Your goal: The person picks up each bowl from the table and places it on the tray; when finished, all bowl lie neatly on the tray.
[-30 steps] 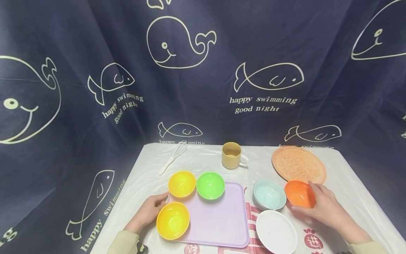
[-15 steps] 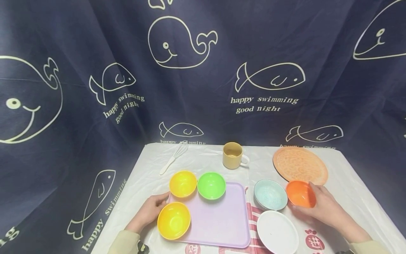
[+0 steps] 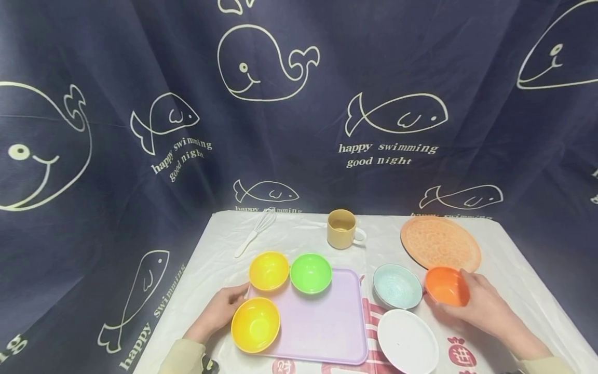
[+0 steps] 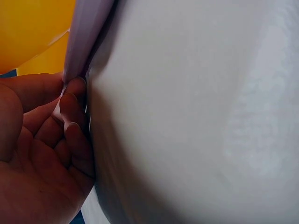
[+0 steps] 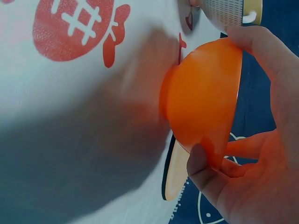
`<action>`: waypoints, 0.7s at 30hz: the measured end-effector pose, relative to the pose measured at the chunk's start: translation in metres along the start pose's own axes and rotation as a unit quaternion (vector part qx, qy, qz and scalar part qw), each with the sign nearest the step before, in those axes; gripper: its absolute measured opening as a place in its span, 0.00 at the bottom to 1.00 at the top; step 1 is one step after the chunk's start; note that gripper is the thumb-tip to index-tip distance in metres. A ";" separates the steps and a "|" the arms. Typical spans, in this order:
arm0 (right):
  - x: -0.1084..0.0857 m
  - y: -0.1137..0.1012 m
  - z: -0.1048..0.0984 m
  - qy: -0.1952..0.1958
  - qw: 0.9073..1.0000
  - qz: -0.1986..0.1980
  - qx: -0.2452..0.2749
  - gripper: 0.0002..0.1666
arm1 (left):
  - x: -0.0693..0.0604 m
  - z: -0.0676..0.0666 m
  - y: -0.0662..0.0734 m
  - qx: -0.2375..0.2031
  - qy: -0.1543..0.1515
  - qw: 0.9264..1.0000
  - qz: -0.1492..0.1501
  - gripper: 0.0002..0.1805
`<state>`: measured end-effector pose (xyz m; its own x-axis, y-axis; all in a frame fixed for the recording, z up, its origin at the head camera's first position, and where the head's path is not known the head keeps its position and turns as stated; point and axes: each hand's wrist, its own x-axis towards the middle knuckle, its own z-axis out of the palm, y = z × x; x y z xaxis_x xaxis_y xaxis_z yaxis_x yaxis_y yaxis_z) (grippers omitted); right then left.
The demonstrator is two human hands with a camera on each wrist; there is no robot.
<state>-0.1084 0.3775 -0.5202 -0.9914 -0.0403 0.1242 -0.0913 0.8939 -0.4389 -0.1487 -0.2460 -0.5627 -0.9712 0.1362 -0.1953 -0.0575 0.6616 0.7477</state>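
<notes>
In the head view my right hand [image 3: 484,305] grips the orange bowl [image 3: 447,286] by its rim on the right side. The right wrist view shows that bowl [image 5: 203,95] between thumb and fingers, its base at the tablecloth. My left hand [image 3: 221,310] pinches the left edge of the lilac tray [image 3: 322,327]; close up, the fingertips of the left hand [image 4: 51,135] meet the tray's rim [image 4: 88,37]. Two yellow bowls [image 3: 268,271] [image 3: 256,326] and a green bowl [image 3: 311,274] stand on the tray's left and back parts.
A pale blue bowl [image 3: 397,286] stands left of the orange one, with a white plate [image 3: 407,342] in front. Behind lie a round pizza-patterned board [image 3: 440,242], a tan mug [image 3: 341,229] and a whisk [image 3: 255,235]. A dark whale-print curtain [image 3: 289,130] hangs behind the table.
My right hand and the orange bowl have shifted slightly to the right, widening the space beside the pale blue bowl. The left hand stays at the tray's edge.
</notes>
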 end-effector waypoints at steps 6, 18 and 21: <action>0.002 -0.006 -0.005 0.029 0.999 -0.020 -0.006 0.67 | 0.000 -0.001 -0.002 -0.004 0.002 1.000 -0.003 0.24; 0.011 -0.067 -0.019 0.064 0.995 -0.071 0.000 0.69 | -0.001 0.000 -0.002 -0.002 0.004 1.000 -0.002 0.25; 0.013 -0.084 -0.022 0.083 0.993 -0.089 -0.001 0.67 | 0.001 0.000 -0.003 0.000 0.004 1.000 0.002 0.25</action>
<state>-0.1114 0.3119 -0.4623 -0.9305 -0.1247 0.3445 -0.2640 0.8802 -0.3944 -0.1491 -0.2481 -0.5647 -0.9733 0.1331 -0.1868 -0.0533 0.6609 0.7486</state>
